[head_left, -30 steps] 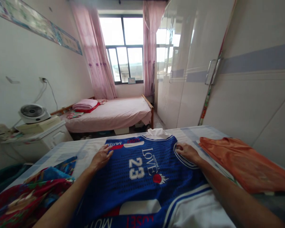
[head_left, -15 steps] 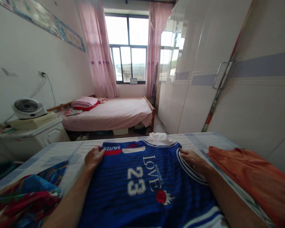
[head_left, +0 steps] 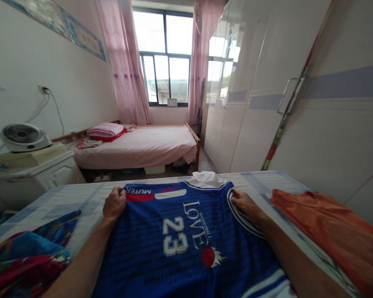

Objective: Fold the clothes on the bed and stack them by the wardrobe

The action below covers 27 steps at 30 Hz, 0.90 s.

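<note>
A blue basketball jersey (head_left: 143,240) with white lettering and the number 23 lies spread sideways over the near bed. My left hand (head_left: 115,203) pinches its far left corner, beside the red and white patches. At the far right, my right hand (head_left: 244,203) grips the jersey by the white-striped armhole edge. Between the hands the cloth is stretched fairly flat. Some white fabric (head_left: 207,178) shows at the neckline. The near part of the jersey runs out of the bottom of the view.
Folded orange clothing (head_left: 332,231) lies on the bed's right side, and a crumpled multicoloured cloth (head_left: 34,252) on the left. Past the sheet (head_left: 90,190) stands another bed (head_left: 155,145) with pink bedding. A white wardrobe (head_left: 255,74) lines the right; a fan (head_left: 25,136) sits on a cabinet at left.
Both hands and the jersey's far edge appear slightly farther left in view; the room has shifted left too. The left hand has moved a little outward, and both hands keep their hold.
</note>
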{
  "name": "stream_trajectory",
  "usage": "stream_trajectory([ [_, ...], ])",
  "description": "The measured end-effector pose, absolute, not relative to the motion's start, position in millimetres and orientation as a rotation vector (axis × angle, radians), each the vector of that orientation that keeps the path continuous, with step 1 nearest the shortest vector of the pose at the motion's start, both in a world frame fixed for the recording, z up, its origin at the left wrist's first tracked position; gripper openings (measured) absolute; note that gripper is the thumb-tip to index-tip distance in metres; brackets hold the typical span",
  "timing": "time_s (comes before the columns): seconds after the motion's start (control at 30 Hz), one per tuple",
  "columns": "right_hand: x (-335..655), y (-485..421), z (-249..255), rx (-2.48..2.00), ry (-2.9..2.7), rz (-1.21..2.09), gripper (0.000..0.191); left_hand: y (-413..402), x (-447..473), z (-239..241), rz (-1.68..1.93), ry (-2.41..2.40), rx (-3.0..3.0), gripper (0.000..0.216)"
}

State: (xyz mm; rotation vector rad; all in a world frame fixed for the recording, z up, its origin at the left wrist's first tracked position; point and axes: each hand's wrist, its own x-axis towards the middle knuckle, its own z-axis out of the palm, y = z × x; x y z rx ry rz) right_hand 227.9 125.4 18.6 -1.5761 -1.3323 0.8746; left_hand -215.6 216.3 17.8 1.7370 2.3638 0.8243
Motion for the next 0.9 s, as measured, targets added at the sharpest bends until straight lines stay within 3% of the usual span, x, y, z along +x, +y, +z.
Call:
stream_trajectory([
  [0.2,255.9,130.5,14.7,-1.882,-1.187,0.448,0.033,216.2,-216.6,18.1,0.849,2.398,1.677,0.030],
  [0.53,252.1,134.7,9.8,-1.989,-1.448,0.328,0.026,222.5,-218.9,8.7,0.958,2.388,1.616,0.025],
  [0.77,257.7,167.9,19.8,-1.932,-1.502,0.413,0.018,221.6,-215.8,7.1,1.087,2.231,1.730,0.026],
  [0.9,270.0,181.7,19.9,-1.925,-1.294,0.270,0.028,222.9,-218.2,6.7,1.157,2.226,1.710,0.026],
])
